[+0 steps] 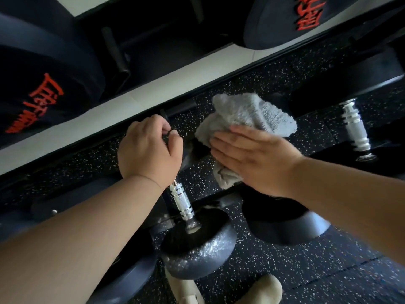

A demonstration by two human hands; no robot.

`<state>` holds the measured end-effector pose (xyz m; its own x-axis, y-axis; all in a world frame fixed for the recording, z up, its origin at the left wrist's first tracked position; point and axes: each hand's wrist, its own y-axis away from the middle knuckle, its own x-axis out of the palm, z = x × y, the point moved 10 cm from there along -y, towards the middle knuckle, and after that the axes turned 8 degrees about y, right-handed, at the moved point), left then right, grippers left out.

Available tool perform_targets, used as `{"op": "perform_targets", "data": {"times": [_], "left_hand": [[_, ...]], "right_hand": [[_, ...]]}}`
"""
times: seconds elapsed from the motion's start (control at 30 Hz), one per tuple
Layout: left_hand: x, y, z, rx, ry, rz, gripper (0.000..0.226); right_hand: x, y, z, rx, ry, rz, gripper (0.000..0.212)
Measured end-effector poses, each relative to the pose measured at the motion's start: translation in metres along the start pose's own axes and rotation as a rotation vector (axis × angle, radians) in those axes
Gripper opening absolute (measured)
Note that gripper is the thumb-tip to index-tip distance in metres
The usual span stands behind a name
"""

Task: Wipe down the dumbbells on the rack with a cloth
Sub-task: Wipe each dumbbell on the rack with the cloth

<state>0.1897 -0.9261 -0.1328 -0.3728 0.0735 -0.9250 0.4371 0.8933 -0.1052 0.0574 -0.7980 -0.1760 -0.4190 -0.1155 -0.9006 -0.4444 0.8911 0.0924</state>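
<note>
- The shoes (pixel 260 289) are showing at six o'clock, toes pointing in under the rack, so the person is standing close enough to reach in.
- The dumbbell (pixel 182 202) is lying tilted, its near head sitting at six o'clock and its ridged handle running up toward twelve.
- The left hand (pixel 149 148) is curling its fingers over the far end of that handle. I am reading this as a steadying grip against rolling. I cannot tell what the small dark thing is at its thumb and forefinger.
- The right hand (pixel 252 154), at three o'clock from the left, is keeping its fingers straight and together. It is pressing the grey cloth (pixel 245 115) flat onto the far head, which spreads the pressure.
- A second dumbbell (pixel 355 128) is waiting at two o'clock, untouched.
- Big weights with red lettering (pixel 43 102) are sitting on the upper shelf at ten o'clock.
</note>
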Motion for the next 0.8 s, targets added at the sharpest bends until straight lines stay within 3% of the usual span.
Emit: {"op": "perform_targets", "data": {"times": [0.1, 0.23, 0.4, 0.53, 0.67, 0.8], "left_hand": [[0.0, -0.001, 0.001, -0.003, 0.0, 0.001, 0.038], [0.001, 0.0, 0.003, -0.006, -0.006, 0.0, 0.033], [0.004, -0.001, 0.001, 0.012, -0.044, 0.021, 0.031], [0.006, -0.001, 0.002, 0.013, -0.05, 0.014, 0.028], [0.004, 0.0, 0.0, 0.017, -0.048, 0.006, 0.036], [0.003, 0.001, -0.001, 0.032, -0.054, 0.0, 0.038]], "right_hand": [[-0.012, -0.018, -0.033, 0.145, -0.108, -0.117, 0.052], [-0.01, -0.021, -0.042, 0.374, -0.192, -0.116, 0.051], [-0.001, 0.01, -0.037, 0.145, -0.113, -0.14, 0.056], [0.033, 0.045, -0.096, 0.53, -0.392, -0.008, 0.075], [0.036, 0.035, -0.079, 0.917, -0.72, 0.087, 0.071], [0.016, 0.012, -0.069, 0.929, -0.553, 0.144, 0.075]]}}
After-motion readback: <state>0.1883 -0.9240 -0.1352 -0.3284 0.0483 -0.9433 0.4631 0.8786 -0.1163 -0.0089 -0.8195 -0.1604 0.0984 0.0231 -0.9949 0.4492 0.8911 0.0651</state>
